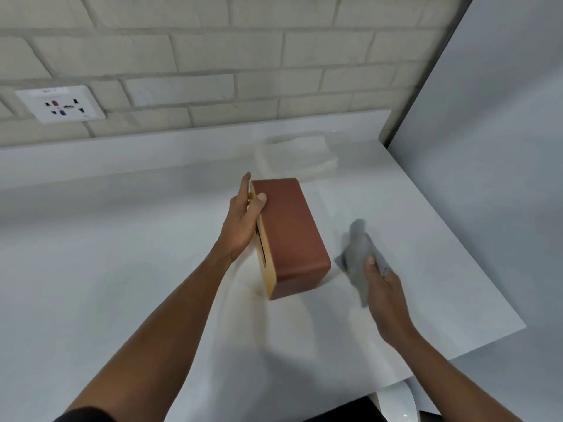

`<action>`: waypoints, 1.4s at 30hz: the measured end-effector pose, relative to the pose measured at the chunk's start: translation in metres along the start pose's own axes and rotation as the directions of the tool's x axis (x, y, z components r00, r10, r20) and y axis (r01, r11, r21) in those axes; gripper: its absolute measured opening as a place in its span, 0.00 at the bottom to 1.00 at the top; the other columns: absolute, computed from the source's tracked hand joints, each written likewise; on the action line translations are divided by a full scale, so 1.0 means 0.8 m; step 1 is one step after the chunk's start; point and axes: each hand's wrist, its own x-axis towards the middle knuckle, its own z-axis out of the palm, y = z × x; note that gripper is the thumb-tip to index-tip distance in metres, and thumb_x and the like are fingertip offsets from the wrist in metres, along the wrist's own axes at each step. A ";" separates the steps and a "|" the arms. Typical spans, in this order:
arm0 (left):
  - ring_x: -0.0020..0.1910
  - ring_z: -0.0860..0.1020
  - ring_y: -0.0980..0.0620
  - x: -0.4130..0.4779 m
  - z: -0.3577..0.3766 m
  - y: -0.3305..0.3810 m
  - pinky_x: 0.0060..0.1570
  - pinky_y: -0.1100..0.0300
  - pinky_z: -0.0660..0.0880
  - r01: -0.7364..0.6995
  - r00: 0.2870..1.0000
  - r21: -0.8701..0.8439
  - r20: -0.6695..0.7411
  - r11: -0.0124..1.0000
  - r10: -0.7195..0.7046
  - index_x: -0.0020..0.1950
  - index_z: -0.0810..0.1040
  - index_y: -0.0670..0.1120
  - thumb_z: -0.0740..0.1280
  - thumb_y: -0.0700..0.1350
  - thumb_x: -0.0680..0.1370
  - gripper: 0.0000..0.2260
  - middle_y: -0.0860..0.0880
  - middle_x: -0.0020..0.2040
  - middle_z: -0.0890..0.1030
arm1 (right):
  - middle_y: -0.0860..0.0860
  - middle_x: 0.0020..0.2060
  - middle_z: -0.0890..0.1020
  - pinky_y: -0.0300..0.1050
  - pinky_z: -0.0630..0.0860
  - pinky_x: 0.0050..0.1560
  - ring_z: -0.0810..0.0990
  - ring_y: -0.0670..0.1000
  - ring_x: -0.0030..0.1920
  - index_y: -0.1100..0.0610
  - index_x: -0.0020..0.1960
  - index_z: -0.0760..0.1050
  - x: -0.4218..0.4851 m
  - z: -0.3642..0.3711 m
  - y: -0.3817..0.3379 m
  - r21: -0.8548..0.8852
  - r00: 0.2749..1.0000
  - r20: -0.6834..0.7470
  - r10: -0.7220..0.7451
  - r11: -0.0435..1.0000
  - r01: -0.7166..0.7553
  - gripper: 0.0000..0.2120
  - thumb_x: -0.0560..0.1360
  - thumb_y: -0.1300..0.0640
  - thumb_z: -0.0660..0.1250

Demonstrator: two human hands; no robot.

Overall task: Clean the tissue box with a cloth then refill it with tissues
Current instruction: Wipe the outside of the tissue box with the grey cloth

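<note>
While left hand grips box — right, cloth.

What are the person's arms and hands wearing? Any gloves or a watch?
No gloves. The left hand and right hand are bare, with no ring, watch or bracelet showing. Both forearms are bare too. A dark sleeve shows high up the left arm, at the picture's bottom edge.

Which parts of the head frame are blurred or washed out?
Head view: grey cloth in the right hand is motion-smeared; white tissue stack nearly washes into the countertop; tissue box is sharp; brick wall courses bow from wide-angle distortion.
</note>
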 end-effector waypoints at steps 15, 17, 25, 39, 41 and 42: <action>0.76 0.63 0.33 0.062 0.043 0.092 0.67 0.32 0.64 0.236 0.956 0.782 -0.080 0.577 -0.282 0.80 0.64 0.57 0.43 0.79 0.75 0.41 0.40 0.79 0.61 | 0.50 0.50 0.85 0.51 0.80 0.45 0.83 0.54 0.51 0.44 0.59 0.79 0.053 0.037 -0.063 0.102 0.950 0.023 0.311 0.945 -0.312 0.13 0.82 0.44 0.58; 0.76 0.63 0.33 0.071 0.044 0.088 0.67 0.34 0.64 0.234 0.948 0.810 -0.067 0.537 -0.311 0.80 0.65 0.57 0.44 0.80 0.75 0.41 0.40 0.78 0.63 | 0.49 0.49 0.85 0.51 0.79 0.46 0.82 0.53 0.51 0.42 0.56 0.80 0.064 0.031 -0.057 0.016 0.963 -0.031 0.267 0.964 -0.267 0.12 0.82 0.43 0.58; 0.72 0.68 0.37 0.074 0.047 0.062 0.67 0.39 0.65 0.106 0.962 0.835 0.052 0.540 -0.268 0.75 0.71 0.58 0.55 0.76 0.77 0.34 0.42 0.72 0.72 | 0.45 0.48 0.79 0.42 0.72 0.42 0.77 0.44 0.47 0.48 0.57 0.74 0.090 0.007 -0.084 -0.105 0.980 -0.197 0.032 0.993 -0.054 0.11 0.83 0.46 0.56; 0.71 0.73 0.39 0.043 -0.007 0.029 0.64 0.40 0.74 -0.188 0.979 0.815 0.199 0.547 0.041 0.83 0.56 0.59 0.58 0.63 0.84 0.29 0.43 0.74 0.72 | 0.43 0.56 0.79 0.38 0.73 0.53 0.77 0.43 0.56 0.44 0.63 0.75 0.110 0.037 -0.106 -0.303 0.976 0.107 -0.187 0.929 0.211 0.12 0.83 0.46 0.58; 0.72 0.71 0.39 0.035 -0.011 0.041 0.64 0.40 0.74 -0.257 0.966 0.754 0.190 0.605 0.174 0.84 0.52 0.59 0.65 0.62 0.82 0.35 0.43 0.78 0.68 | 0.43 0.56 0.75 0.29 0.69 0.50 0.74 0.36 0.55 0.42 0.63 0.76 0.117 0.037 -0.110 -0.349 0.963 0.123 -0.239 0.898 0.268 0.13 0.83 0.47 0.57; 0.73 0.71 0.41 0.033 -0.014 0.051 0.65 0.40 0.74 -0.307 0.952 0.680 0.219 0.665 0.215 0.84 0.52 0.60 0.69 0.61 0.80 0.38 0.44 0.79 0.67 | 0.44 0.56 0.74 0.26 0.69 0.47 0.73 0.33 0.54 0.40 0.63 0.76 0.121 0.036 -0.114 -0.364 0.952 0.148 -0.266 0.881 0.303 0.12 0.83 0.47 0.58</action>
